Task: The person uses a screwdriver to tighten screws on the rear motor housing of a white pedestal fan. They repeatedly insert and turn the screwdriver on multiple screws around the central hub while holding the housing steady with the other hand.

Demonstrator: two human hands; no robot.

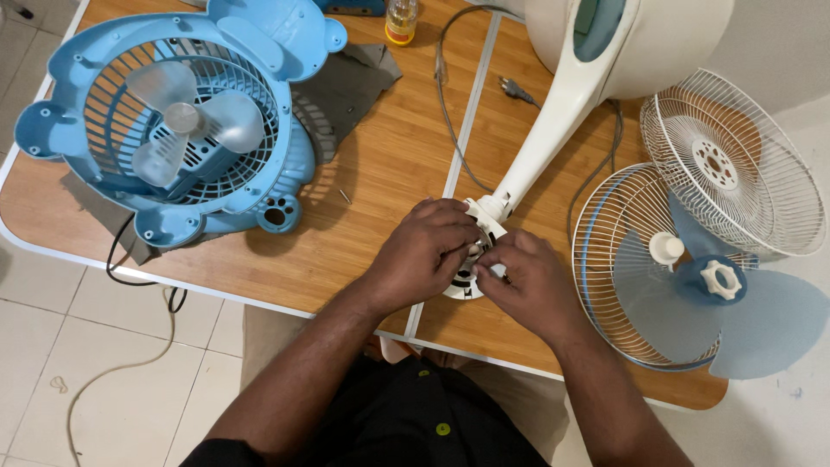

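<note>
A white pedestal fan body (553, 112) lies across the wooden table (389, 164), its base at the far edge and its motor head (471, 281) at the near edge. My left hand (424, 251) wraps the left side of the motor head. My right hand (532, 281) is closed on its right side, fingertips at the vented housing. Both hands hide most of the motor head. What the fingertips pinch is hidden.
A blue box fan (186, 121) with a translucent blade lies on a grey cloth (346, 86) at the left. Two white wire grilles (731, 160) and a blue blade (752, 320) with white caps lie at the right. A small bottle (401, 22), grey cable (445, 95) and a small screw (345, 196) are nearby.
</note>
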